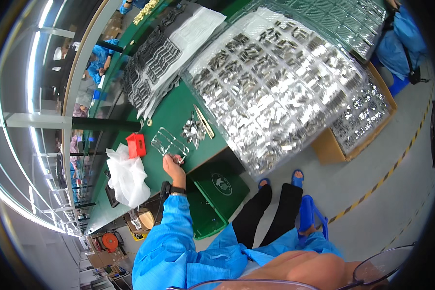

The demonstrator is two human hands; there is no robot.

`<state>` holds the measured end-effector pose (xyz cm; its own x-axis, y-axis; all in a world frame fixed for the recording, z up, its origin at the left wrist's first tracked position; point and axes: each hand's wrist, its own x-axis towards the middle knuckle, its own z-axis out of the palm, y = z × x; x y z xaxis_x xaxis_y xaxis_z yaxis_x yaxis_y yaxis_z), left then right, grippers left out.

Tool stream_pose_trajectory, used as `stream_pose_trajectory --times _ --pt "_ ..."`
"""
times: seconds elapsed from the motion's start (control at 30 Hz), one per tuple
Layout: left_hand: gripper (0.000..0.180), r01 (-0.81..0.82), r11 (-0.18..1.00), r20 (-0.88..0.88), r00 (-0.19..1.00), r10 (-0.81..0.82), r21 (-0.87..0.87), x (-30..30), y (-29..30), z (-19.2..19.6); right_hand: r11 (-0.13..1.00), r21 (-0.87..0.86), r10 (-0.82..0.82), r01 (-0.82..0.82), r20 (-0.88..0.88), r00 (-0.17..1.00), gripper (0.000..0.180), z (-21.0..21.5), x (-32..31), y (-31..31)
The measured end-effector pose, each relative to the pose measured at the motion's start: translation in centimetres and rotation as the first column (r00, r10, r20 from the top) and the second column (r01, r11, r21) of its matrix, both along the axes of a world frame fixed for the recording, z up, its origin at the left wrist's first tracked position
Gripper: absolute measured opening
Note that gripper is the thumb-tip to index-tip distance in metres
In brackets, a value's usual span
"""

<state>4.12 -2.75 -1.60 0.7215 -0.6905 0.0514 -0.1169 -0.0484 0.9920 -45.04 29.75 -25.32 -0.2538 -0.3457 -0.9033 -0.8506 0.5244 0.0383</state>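
Note:
My left hand (pixel 174 166) is closed on one end of a thin, shiny metal frame (pixel 171 145) with crossbars, held over the green table (pixel 166 113). Just beyond the frame lies a loose pile of small metal pieces (pixel 193 130), with tweezers (pixel 204 122) beside it. Low on my right side, my right hand (pixel 308 231) is at a blue plastic stool (pixel 306 212); its fingers are too hidden to read. A large clear tray (pixel 275 92), its compartments filled with silvery metal parts, juts past the table edge.
Left of the frame are a red bin (pixel 136 145) and a white plastic bag (pixel 128 179). Stacked dark strips (pixel 154 63) lie farther back. A green crate (pixel 205 208) stands below the table edge. A cardboard box (pixel 333 150) of metal parts sits under the tray. People work nearby.

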Motion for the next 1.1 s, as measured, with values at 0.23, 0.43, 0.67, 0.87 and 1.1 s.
stream_pose_trajectory --times 0.23,0.43,0.67,0.87,1.1 --pt "0.024 0.041 0.999 -0.067 0.997 -0.038 0.035 0.3 0.3 0.6 0.998 0.038 -0.049 0.049 -0.011 0.999 0.073 -3.4 2.5 -2.0" --pt "0.026 0.058 0.991 -0.107 0.993 -0.045 0.124 0.8 0.2 1.3 0.995 0.056 -0.087 0.087 0.007 0.996 0.066 -4.8 3.5 -4.8" --pt "0.025 -0.050 0.967 -0.124 0.989 0.083 0.248 0.6 -0.4 2.0 0.993 0.070 -0.099 0.095 0.053 0.994 0.058 -5.8 2.3 -11.3" --pt "0.027 -0.060 0.981 -0.049 0.996 0.070 0.184 0.7 0.3 1.2 0.997 0.049 -0.067 0.064 0.063 0.996 0.052 -7.5 1.8 -14.9" --pt "0.028 -0.025 0.999 -0.075 0.997 0.027 0.031 0.0 0.7 1.3 0.997 -0.023 -0.072 0.073 0.060 0.996 0.044 -10.4 3.1 -17.3"
